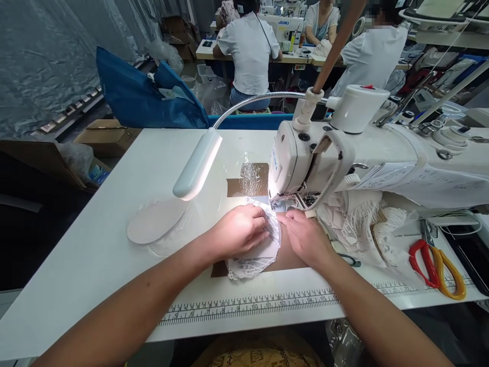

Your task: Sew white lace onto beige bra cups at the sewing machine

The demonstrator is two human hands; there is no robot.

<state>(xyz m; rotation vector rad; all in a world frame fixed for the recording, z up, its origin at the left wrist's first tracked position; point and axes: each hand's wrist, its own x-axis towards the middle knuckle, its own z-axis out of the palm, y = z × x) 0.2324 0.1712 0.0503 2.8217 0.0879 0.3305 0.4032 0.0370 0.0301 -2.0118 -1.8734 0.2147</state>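
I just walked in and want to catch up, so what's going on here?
At a white sewing machine, the person's left hand lies on a white lace-edged piece, fingers curled; whether they grip it is unclear. The right hand is across from it, fingertips close under the machine's head. A pale oval piece lies on the table to the left, and scissors lie to the right.
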